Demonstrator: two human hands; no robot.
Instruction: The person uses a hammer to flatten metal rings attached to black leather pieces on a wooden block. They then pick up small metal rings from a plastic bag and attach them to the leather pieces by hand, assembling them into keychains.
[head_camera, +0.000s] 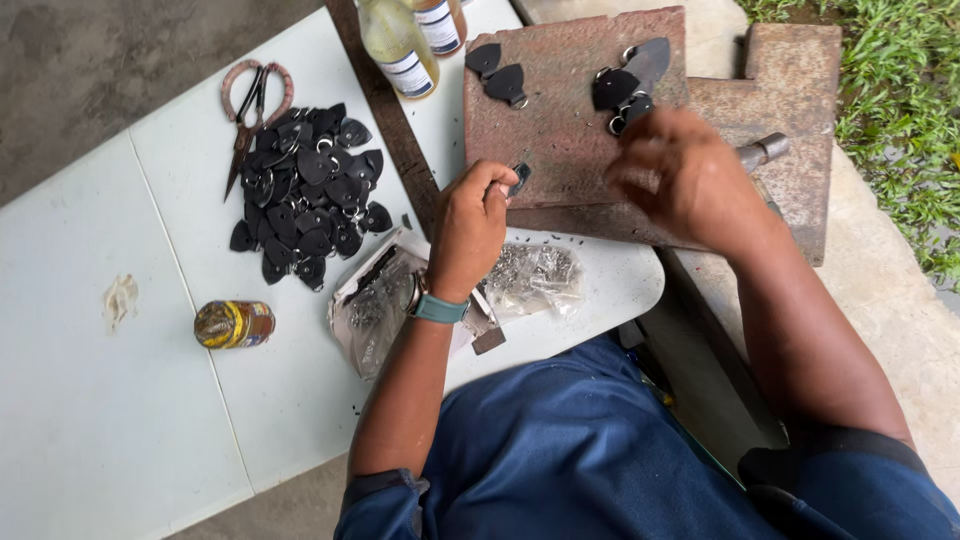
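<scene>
Your left hand (470, 225) pinches a small black heart-shaped leather tab with a metal ring (518, 178), pressed against the rusty flat metal block (560, 130); keep the tab flat beneath your fingertips; your right hand (690, 180), blurred, is closed around a metal-handled tool (765, 152); strike squarely just beyond the pinch; finished tabs (625, 85) lie farther out.

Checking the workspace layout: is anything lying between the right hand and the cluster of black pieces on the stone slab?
Nothing visible does. The right hand hovers just below the black pieces on the slab, with only bare stone between them.
</scene>
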